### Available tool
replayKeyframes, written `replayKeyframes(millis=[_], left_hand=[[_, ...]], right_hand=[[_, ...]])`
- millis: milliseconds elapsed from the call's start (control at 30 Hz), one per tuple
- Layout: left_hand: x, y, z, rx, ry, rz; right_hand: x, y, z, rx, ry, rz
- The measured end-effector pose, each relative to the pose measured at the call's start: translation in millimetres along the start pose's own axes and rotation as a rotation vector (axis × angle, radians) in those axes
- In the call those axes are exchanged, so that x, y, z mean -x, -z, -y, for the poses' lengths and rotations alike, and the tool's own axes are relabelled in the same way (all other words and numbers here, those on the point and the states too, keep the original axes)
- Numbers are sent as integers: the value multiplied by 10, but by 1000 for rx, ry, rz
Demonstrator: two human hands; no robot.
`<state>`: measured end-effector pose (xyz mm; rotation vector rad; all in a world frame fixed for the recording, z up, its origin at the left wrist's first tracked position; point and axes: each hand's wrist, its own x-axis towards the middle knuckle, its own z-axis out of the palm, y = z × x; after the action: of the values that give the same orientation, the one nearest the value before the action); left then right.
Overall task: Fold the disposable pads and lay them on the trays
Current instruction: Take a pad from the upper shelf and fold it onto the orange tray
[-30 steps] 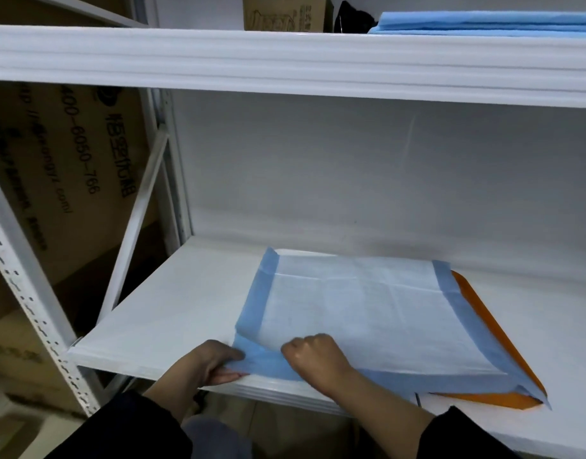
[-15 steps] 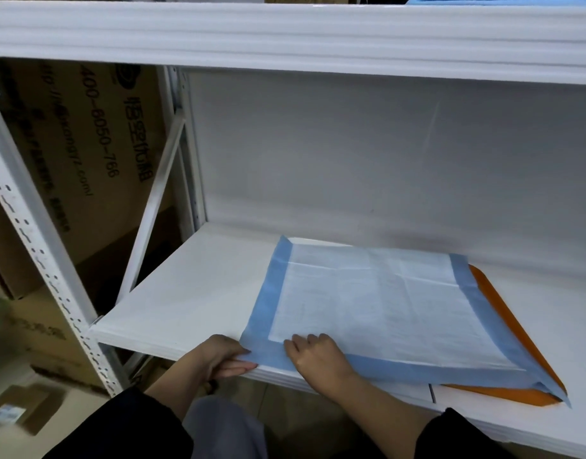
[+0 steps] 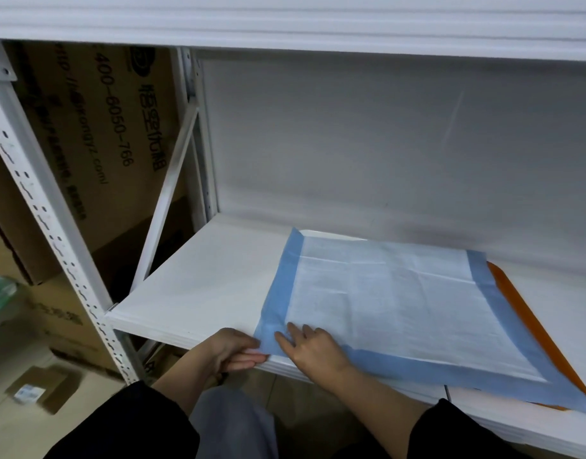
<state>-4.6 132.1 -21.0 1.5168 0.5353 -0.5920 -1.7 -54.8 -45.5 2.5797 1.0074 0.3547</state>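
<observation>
A disposable pad (image 3: 394,299), white in the middle with a blue border, is lying flat on the white shelf (image 3: 205,279), covering most of an orange tray (image 3: 530,326) whose rim is showing along the pad's right edge and near right corner. The left hand (image 3: 233,354) is sitting at the shelf's front lip, its grip closing thumb against fingers on the pad's near left corner. The right hand (image 3: 313,351) is lying palm down on the blue border just beside it, fingers spread and flat, pressing rather than gripping anything. Black sleeves are covering both forearms. Behind the rack's perforated upright (image 3: 49,240) a printed cardboard box (image 3: 96,134) is standing; the small items on the floor are probably cartons, blurred.
</observation>
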Motion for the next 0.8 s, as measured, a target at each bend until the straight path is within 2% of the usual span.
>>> replayKeyframes(millis=[233,367,633,800], left_hand=[[73,16,-57,62,45,40],[62,-11,-47,1,12,26],[-13,-36,9,-45,-26,-59],[-80,-37,-103,13,-142,-210]], right_hand=[[-106,2,157,-14,-5,33],[-76,-51,124,-19,-6,9],[59,-122,19,-28,-36,12],[237,-174,-161,-37,-100,-48]])
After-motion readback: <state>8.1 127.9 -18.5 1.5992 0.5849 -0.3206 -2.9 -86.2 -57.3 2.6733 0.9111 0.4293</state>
